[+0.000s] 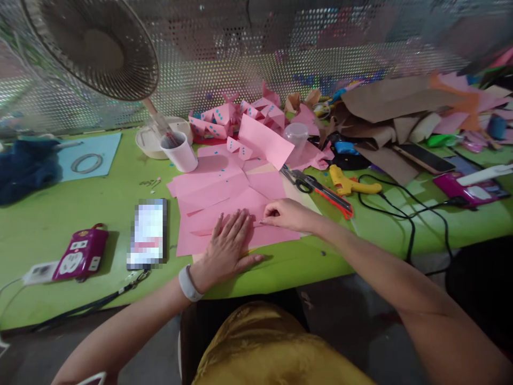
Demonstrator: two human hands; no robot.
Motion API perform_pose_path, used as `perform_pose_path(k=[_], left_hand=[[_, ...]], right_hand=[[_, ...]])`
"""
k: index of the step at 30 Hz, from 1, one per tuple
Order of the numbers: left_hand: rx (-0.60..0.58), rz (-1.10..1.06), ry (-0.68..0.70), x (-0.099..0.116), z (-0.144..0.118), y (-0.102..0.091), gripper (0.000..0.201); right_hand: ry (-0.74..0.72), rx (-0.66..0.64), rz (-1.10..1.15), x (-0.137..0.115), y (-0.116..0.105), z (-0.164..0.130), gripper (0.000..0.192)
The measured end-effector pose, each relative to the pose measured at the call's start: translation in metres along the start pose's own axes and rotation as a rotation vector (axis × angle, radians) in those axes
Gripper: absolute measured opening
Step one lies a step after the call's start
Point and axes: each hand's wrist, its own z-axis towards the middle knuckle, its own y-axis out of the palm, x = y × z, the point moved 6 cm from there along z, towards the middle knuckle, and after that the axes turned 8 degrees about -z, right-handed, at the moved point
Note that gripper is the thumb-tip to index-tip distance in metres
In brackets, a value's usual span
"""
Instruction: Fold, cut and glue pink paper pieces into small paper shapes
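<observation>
Resting my left hand (pixel 225 247) palm-down with its fingers slightly spread, I have it flat on the pink paper (pixel 266 235), which lies over the green surface (pixel 120 176) under that palm and runs out beneath the right hand. The right hand (pixel 290 215) is narrow: thumb and forefinger come together in a pinch at the paper, just beside the left fingertips, though I cannot tell whether an edge is caught between them. From here I judge the paper light and rather stiff, close to thin card, so it should take a crisp crease. It would probably skid against the other sheets (pixel 208 199), which overlap beyond the left fingertips, unless a flat palm weighs it down; a hard tug could tear or kink it. I'd take hold at the edge, between thumb and fingertip, right of the left hand, and avoid crushing the middle. For looks, it is plain, matte pink, with a long straight line, a fold or an edge, running from left of the left fingers toward the right hand. The cutter (pixel 332 199) lies right of the right hand and beyond it.
</observation>
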Motion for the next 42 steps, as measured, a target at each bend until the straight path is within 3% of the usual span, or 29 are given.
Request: perform_pose_path(k=[10, 17, 19, 21, 22, 23, 26, 29, 33, 42], left_hand=[[-0.128, 0.056, -0.033, 0.001, 0.001, 0.003, 0.077], [-0.081, 0.04, -0.022, 0.001, 0.001, 0.002, 0.077], [-0.058, 0.034, -0.017, 0.002, 0.001, 0.001, 0.078], [-0.044, 0.028, -0.01, 0.002, 0.001, 0.001, 0.077], [-0.041, 0.027, -0.006, 0.002, 0.001, 0.001, 0.076], [-0.038, 0.026, 0.0, 0.001, 0.0, 0.002, 0.075], [-0.026, 0.026, 0.026, -0.002, -0.002, 0.006, 0.073], [-0.04, 0.019, 0.031, -0.004, -0.004, 0.01, 0.071], [-0.063, 0.004, 0.016, -0.003, -0.005, 0.01, 0.067], [-0.127, -0.064, -0.11, -0.002, -0.003, 0.01, 0.081]], right_hand=[[0.014, 0.004, -0.024, 0.021, -0.01, -0.013, 0.025], [0.105, 0.008, -0.1, 0.049, -0.035, -0.038, 0.024], [0.156, 0.145, -0.198, 0.04, -0.047, -0.048, 0.024], [0.172, 0.407, -0.31, 0.017, -0.053, -0.058, 0.025], [0.131, 0.528, -0.353, 0.0, -0.049, -0.062, 0.029], [0.043, 0.569, -0.391, -0.018, -0.038, -0.063, 0.036], [-0.21, 0.463, -0.486, -0.057, 0.014, -0.055, 0.068], [-0.213, 0.373, -0.515, -0.057, 0.046, -0.045, 0.081], [-0.211, 0.344, -0.527, -0.046, 0.052, -0.044, 0.086], [-0.202, 0.391, -0.578, -0.041, 0.059, -0.045, 0.083]])
